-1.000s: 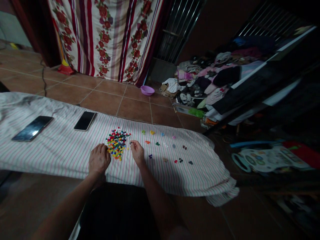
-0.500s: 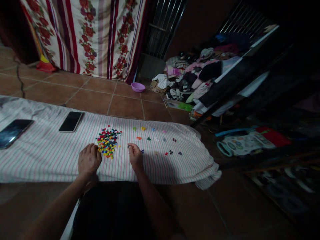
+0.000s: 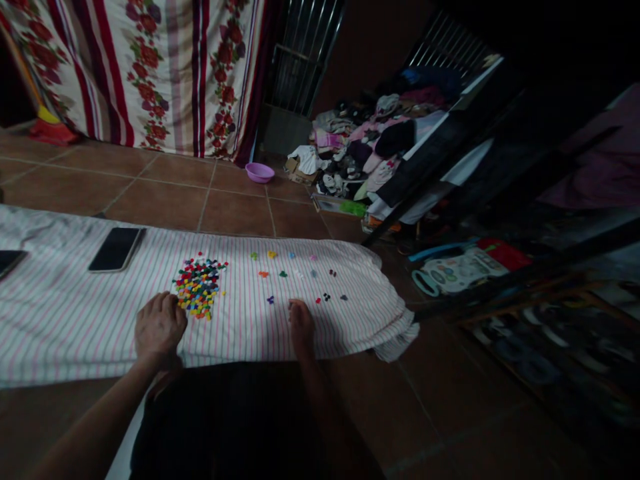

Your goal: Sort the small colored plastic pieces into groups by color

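Observation:
A heap of small multicoloured pieces (image 3: 200,288), too small to name exactly, lies on the striped cloth (image 3: 240,337). My left hand (image 3: 161,325) rests at the heap's near left edge, its fingers curled down and their tips hidden. Over to the right, my right hand (image 3: 301,321) is pinched closed above the cloth; whatever its fingertips hold is too small to make out. Around it lie little groups sorted by colour: purple pieces (image 3: 271,300) to its left, red pieces (image 3: 318,301) and black pieces (image 3: 327,297) to its right, orange pieces (image 3: 263,274) and green pieces (image 3: 283,274) farther back.
A phone (image 3: 117,249) lies left of the heap, with part of a second phone (image 3: 10,261) at the left edge. Beyond the cloth, a purple basin (image 3: 259,173) stands on the tiled floor near a clothes pile (image 3: 360,143). A patterned curtain (image 3: 173,80) hangs behind.
My right hand has moved right, from beside the heap past the purple pieces, still pinched. My left hand stays by the heap. The whole view has shifted slightly.

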`<act>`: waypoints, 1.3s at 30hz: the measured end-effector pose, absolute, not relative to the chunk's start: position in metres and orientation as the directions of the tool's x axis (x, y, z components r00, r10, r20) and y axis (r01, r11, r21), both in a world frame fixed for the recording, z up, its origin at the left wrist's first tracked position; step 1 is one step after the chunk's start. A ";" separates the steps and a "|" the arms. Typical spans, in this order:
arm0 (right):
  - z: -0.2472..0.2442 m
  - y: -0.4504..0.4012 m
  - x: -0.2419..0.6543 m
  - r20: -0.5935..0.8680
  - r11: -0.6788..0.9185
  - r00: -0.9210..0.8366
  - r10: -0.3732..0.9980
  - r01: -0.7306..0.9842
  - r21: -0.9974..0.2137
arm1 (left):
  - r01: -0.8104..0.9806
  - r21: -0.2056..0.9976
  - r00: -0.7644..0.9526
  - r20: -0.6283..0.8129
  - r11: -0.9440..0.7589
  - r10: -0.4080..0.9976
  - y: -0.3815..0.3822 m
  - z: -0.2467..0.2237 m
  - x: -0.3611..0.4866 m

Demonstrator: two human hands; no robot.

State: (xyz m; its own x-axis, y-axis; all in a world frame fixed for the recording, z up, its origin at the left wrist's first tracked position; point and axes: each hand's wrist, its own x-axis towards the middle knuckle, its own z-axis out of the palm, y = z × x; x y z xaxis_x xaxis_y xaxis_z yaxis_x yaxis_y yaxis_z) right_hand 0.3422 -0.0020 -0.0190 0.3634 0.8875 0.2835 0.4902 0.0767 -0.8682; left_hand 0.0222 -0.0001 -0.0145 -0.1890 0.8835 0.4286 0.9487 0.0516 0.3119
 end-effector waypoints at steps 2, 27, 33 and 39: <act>-0.021 -0.004 0.358 0.286 0.066 0.406 0.868 0.477 -0.877 | 0.952 0.303 -0.180 0.441 0.043 0.879 0.000 -0.015 0.022; -0.030 0.026 0.471 0.144 0.014 0.682 0.717 0.193 -0.981 | 0.966 0.256 -0.149 0.452 0.032 0.880 -0.002 -0.010 0.023; -0.035 0.023 0.492 0.172 -0.062 0.716 0.677 0.289 -0.955 | 0.968 0.250 -0.121 0.446 0.006 0.887 -0.002 -0.010 0.022; -0.041 0.023 0.516 0.387 -0.195 0.689 0.613 0.606 -0.771 | 0.954 0.297 -0.159 0.405 0.035 0.901 -0.002 -0.009 0.023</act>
